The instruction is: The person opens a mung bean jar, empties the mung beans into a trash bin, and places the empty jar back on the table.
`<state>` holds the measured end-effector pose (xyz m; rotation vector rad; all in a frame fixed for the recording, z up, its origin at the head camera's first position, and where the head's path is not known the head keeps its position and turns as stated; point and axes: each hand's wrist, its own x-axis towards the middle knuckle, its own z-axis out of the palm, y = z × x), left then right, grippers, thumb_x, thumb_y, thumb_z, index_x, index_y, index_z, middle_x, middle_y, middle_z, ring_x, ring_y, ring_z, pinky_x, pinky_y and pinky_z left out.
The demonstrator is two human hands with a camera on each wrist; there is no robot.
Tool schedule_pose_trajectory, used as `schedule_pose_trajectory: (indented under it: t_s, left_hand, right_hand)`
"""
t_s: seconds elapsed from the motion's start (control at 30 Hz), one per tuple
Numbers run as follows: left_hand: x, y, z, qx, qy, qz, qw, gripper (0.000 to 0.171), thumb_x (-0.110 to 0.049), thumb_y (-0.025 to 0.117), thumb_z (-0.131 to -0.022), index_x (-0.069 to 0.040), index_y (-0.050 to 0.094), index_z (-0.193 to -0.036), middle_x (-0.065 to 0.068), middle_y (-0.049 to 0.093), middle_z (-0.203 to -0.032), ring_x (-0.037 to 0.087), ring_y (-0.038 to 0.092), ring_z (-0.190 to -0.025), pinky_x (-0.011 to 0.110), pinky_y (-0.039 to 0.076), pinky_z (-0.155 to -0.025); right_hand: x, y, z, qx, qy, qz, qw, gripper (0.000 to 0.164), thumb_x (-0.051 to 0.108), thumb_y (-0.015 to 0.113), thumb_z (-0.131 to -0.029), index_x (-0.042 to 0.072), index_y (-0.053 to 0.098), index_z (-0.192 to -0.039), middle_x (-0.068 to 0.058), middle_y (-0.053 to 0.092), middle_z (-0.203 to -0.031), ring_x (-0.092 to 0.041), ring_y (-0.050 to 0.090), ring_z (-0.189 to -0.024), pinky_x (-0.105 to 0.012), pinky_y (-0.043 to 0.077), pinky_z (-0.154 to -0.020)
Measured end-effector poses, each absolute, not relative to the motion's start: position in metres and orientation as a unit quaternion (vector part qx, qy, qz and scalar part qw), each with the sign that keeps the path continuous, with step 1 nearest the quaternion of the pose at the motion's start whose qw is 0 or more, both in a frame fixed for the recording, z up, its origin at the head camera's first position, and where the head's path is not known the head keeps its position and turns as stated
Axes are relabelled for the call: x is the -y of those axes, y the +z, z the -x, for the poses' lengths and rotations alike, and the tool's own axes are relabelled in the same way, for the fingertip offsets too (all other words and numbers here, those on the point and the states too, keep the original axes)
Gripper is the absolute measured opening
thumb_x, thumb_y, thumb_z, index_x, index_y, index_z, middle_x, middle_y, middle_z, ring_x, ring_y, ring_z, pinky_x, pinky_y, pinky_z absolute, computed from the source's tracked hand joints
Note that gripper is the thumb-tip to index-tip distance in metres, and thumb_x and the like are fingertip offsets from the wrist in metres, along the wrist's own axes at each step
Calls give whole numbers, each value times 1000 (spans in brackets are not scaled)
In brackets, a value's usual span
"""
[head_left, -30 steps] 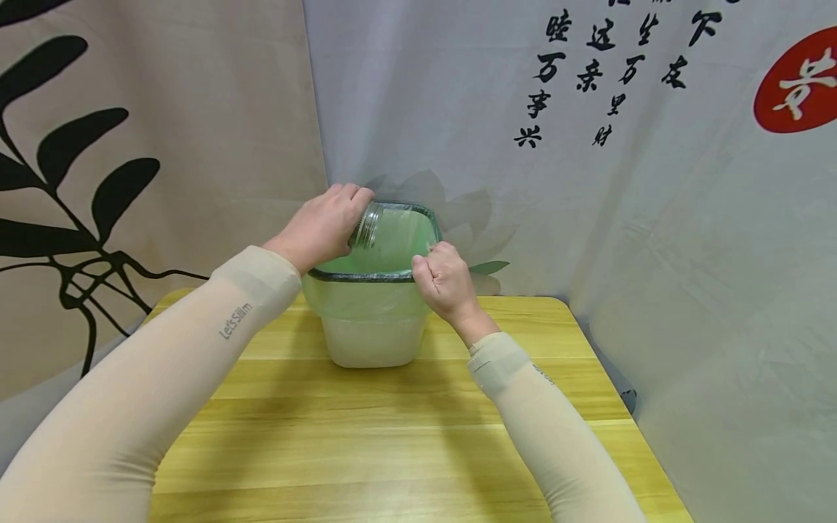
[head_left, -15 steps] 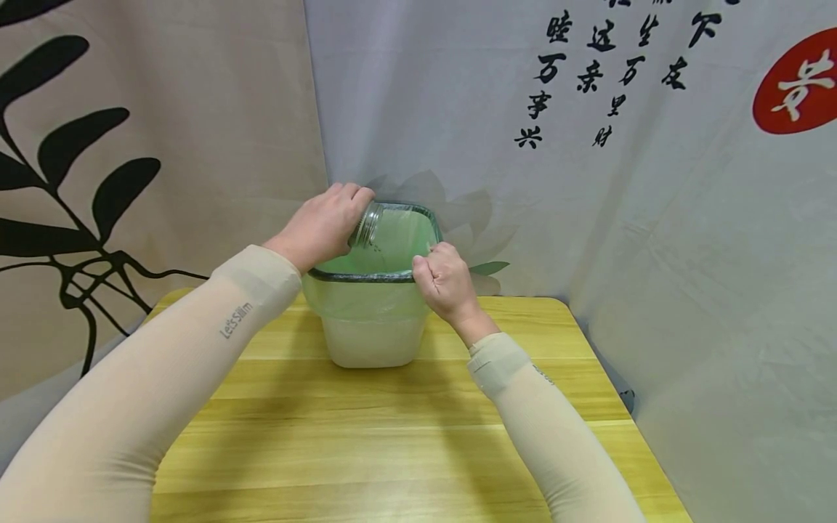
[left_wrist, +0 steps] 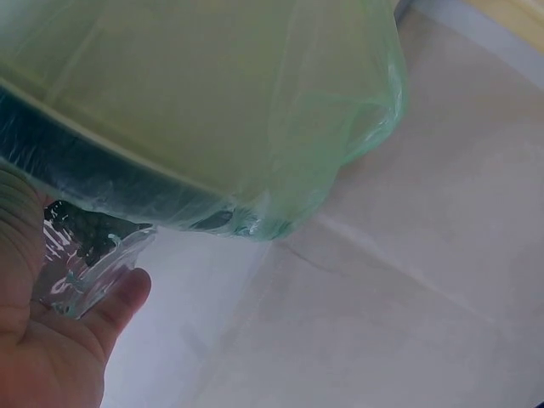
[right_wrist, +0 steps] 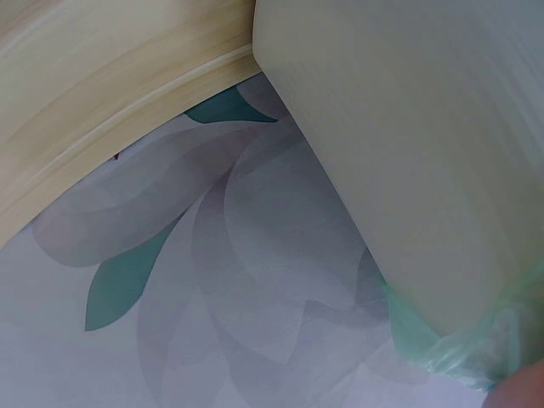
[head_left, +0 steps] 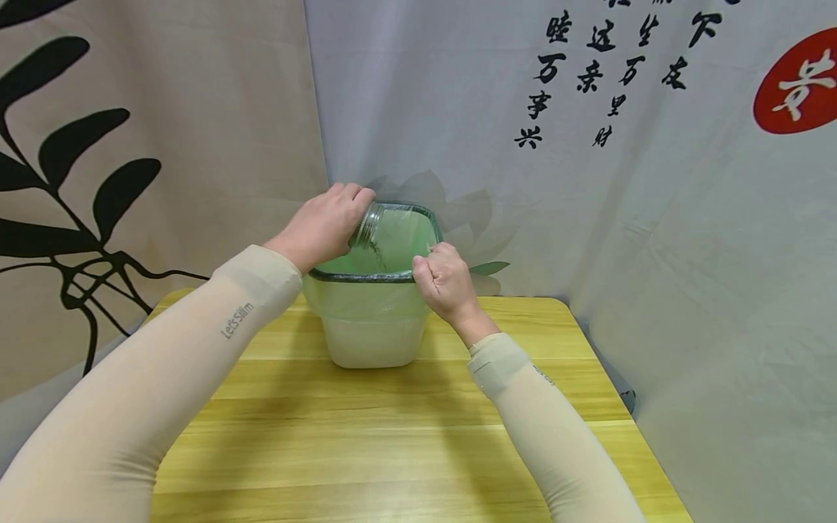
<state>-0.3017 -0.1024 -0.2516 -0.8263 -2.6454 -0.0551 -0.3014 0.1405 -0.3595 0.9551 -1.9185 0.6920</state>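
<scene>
A white bin (head_left: 375,341) stands upright on the table, lined with a thin green plastic bag (head_left: 405,240) folded over its dark rim (head_left: 366,277). My left hand (head_left: 330,221) holds a clear glass jar (head_left: 369,225) tipped mouth-down over the bin's left side. Small dark bits (head_left: 375,252) fall from its mouth, and more dark matter shows inside the jar (left_wrist: 64,255) in the left wrist view. At the bin's right rim my right hand (head_left: 447,283) is curled tightly, gripping bunched bag. The right wrist view shows gathered plastic (right_wrist: 476,348) beside a fingertip. The bin's bottom is hidden.
The wooden table (head_left: 392,450) extends toward me in front of the bin. Behind it hangs a pale cloth backdrop (head_left: 445,94) with printed characters and leaves, close to the bin's far side. Another cloth lines the right side.
Dark bits pour from the jar's mouth in a longer stream than half a second ago. Both hands and the bin have stayed in place.
</scene>
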Motion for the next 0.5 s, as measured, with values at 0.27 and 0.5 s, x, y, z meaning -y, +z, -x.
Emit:
schedule_pose_trajectory:
  t_s: [0.27, 0.5]
  left_hand:
    - [101, -251, 301, 938, -17, 293, 186, 60, 14, 74, -82, 0, 52, -136, 24, 61, -138, 44, 58, -127, 55, 56, -107]
    - [100, -251, 301, 935, -6, 297, 193, 56, 15, 70, -84, 0, 52, -136, 24, 62, -136, 43, 59, -124, 54, 57, -105]
  right_hand:
    - [-141, -360, 301, 770, 278, -383, 428, 51, 14, 44, -103, 8, 40, -53, -4, 33, -48, -30, 48, -63, -46, 58, -92]
    - [-142, -359, 301, 772, 276, -381, 427, 50, 14, 44, -103, 8, 41, -53, -4, 34, -49, -31, 51, -64, -46, 58, -94]
